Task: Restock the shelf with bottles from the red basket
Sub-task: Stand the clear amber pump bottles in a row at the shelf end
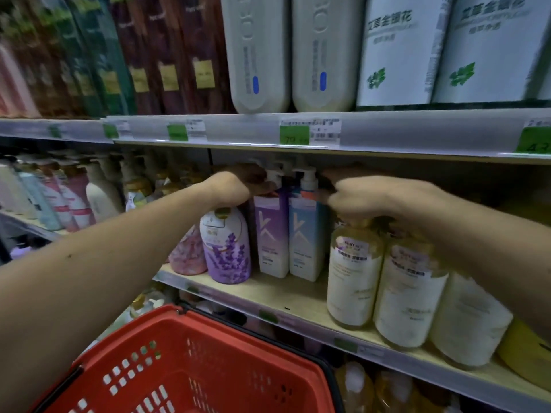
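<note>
So from the head cam I've got both hands up at the middle shelf [298,296]. Left hand [238,184] has its fingers curled round the pump neck of the purple bottle [271,234]. Right hand [366,198] is curled up just right of the blue bottle [307,239], can't tell if it's actually gripping anything. Red basket [190,365] sits below the shelf, down-left of those two bottles

Green price tag [294,135] reads "79"; white packs [396,52] read "艾草金银花".
</note>
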